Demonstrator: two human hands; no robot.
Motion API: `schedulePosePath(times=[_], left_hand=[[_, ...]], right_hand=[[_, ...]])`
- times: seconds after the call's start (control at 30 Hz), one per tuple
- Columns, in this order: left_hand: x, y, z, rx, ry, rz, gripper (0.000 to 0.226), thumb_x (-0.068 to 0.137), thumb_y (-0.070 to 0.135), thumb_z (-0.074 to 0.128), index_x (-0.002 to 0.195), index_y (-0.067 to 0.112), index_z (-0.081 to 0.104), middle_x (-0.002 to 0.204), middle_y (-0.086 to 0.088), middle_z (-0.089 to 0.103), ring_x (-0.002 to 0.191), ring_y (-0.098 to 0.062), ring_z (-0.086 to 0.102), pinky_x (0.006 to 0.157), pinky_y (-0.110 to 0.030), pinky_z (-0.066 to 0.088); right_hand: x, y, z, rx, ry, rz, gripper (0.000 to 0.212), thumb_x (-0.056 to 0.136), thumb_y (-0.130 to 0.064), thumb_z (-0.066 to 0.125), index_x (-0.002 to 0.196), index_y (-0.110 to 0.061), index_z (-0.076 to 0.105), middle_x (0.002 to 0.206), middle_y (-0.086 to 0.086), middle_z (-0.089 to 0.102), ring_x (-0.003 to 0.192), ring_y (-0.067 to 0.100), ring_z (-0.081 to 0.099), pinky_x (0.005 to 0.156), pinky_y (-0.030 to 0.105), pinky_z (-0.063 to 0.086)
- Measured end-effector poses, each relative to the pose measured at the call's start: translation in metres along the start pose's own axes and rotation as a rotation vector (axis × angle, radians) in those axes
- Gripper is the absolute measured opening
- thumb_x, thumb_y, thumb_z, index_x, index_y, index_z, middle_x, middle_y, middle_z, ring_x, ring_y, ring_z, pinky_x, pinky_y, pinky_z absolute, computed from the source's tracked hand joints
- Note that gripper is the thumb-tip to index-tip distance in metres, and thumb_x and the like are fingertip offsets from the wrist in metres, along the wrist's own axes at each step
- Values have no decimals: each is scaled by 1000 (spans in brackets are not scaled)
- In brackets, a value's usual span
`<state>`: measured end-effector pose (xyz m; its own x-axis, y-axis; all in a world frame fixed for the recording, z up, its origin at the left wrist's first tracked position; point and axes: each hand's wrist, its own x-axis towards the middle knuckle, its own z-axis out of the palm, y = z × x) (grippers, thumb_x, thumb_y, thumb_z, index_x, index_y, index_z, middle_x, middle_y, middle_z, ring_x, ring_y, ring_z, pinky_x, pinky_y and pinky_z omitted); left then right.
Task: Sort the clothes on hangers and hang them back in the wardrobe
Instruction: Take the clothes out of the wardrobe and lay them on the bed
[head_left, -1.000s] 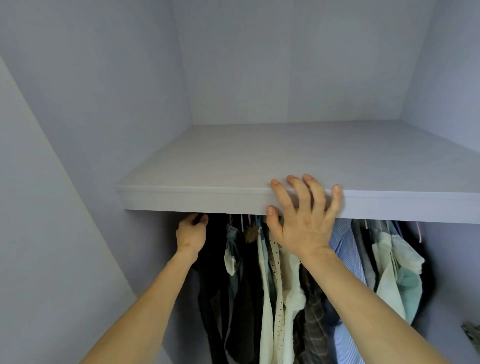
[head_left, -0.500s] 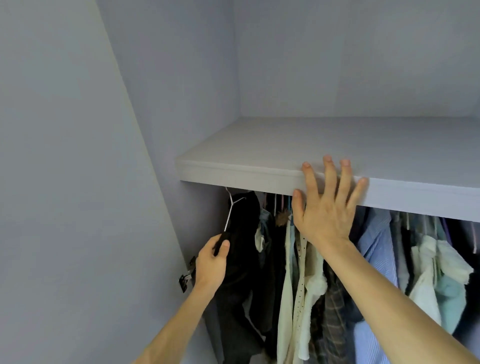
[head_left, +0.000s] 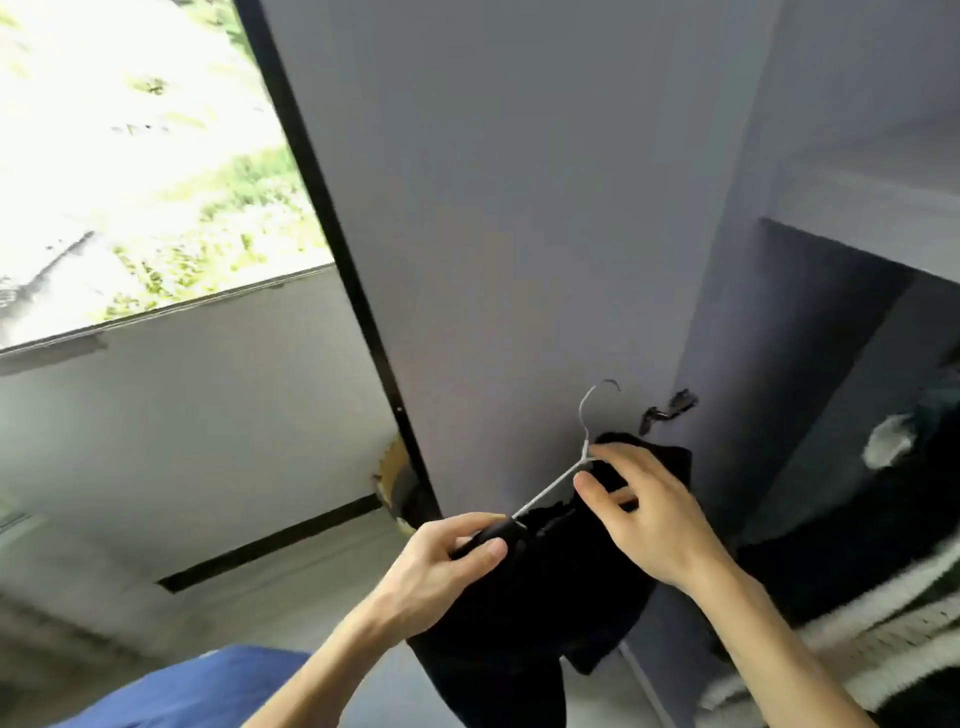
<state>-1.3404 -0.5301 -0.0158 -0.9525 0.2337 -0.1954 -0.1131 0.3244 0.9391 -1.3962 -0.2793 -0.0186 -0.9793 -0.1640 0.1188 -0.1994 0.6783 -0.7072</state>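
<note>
A black garment (head_left: 540, 597) hangs on a thin white wire hanger (head_left: 558, 480), held in front of the open wardrobe door (head_left: 519, 234). My left hand (head_left: 441, 564) grips the hanger's black-covered left shoulder. My right hand (head_left: 649, 514) pinches the black cloth just below the hanger's neck, index finger touching the wire. The hook (head_left: 597, 400) points up, free of any rail. More hanging clothes (head_left: 893, 571), dark and white, show at the right inside the wardrobe.
The wardrobe shelf (head_left: 872, 208) juts out at upper right. A door hinge (head_left: 670, 410) sits on the wardrobe's side panel. A bright window (head_left: 130, 156) fills the upper left, above a white wall. Something blue (head_left: 197, 691) lies at the bottom left.
My left hand has pulled the black garment on its hanger off the rail and out of the wardrobe. My right hand has left the shelf edge and taken hold of the garment. The view has swung left.
</note>
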Motion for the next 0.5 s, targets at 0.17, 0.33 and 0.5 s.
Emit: schedulePosePath(times=[0.17, 0.33, 0.5], left_hand=[[-101, -45, -65, 106, 186, -96, 21, 96, 31, 62, 114, 36, 73, 108, 6, 74, 105, -16, 68, 98, -40, 53], [-193, -70, -117, 132, 382, -238, 23, 93, 34, 65, 114, 37, 72, 107, 12, 74, 104, -9, 69, 98, -36, 52], [-254, -92, -173, 264, 521, -290, 30, 83, 59, 58, 108, 45, 70, 97, 15, 58, 92, -4, 59, 86, -19, 46]], right_hand=[[10, -74, 86, -95, -130, -251, 47, 89, -71, 41, 68, -31, 52, 72, -12, 58, 66, 3, 58, 59, 29, 45], [4, -150, 180, -31, -248, -451, 52, 91, -75, 31, 64, -33, 45, 63, -10, 52, 70, 1, 55, 54, 18, 33], [-4, -227, 260, 39, -288, -571, 50, 88, -75, 34, 64, -33, 46, 63, -10, 50, 64, 3, 55, 54, 22, 34]])
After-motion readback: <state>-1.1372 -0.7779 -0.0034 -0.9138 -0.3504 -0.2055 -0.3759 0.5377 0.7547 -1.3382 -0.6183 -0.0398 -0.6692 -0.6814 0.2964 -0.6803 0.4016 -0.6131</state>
